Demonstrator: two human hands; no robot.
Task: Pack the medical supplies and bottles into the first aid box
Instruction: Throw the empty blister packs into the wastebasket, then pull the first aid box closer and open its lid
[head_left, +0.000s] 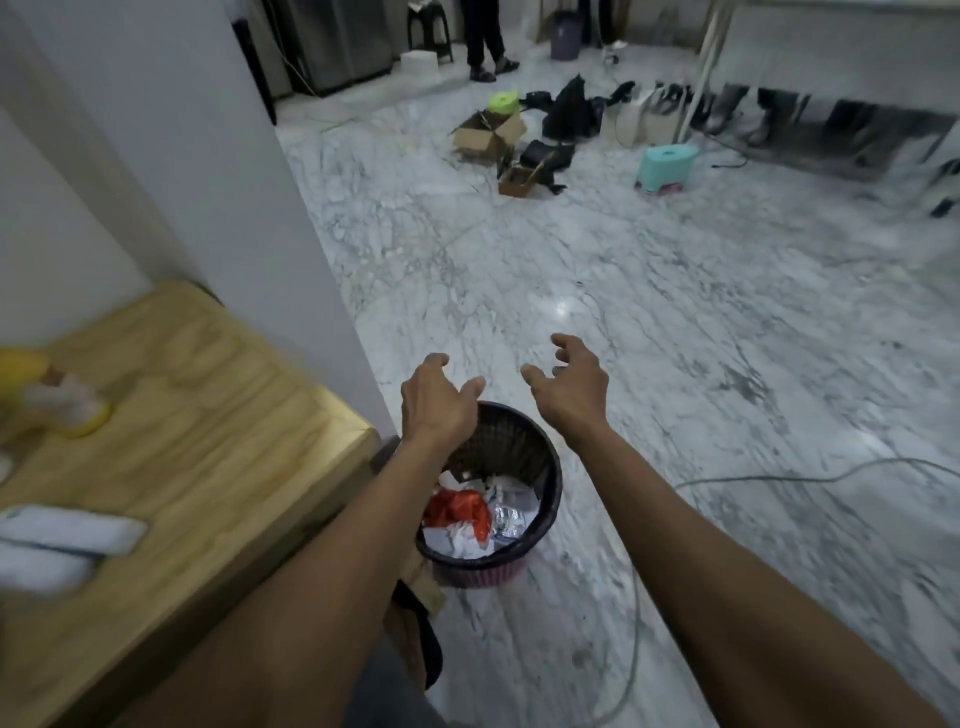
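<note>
Both my arms reach forward over the marble floor. My left hand (439, 397) hovers above the far rim of a dark waste basket (540, 457), fingers curled loosely and holding nothing. My right hand (569, 384) is a little further right, fingers spread, also holding nothing. On the wooden table (208, 415) at the left, a blurred yellow-capped bottle (62, 400) lies near the far edge. A blurred white flat item (67, 535) lies nearer to me. No first aid box is in view.
The basket holds crumpled paper and a red wrapper (460, 512). A white wall corner (291, 234) stands beside the table. A cable (779, 475) runs across the floor at right. Far off are cardboard boxes (485, 135), a teal stool (667, 169) and a person's legs (485, 47).
</note>
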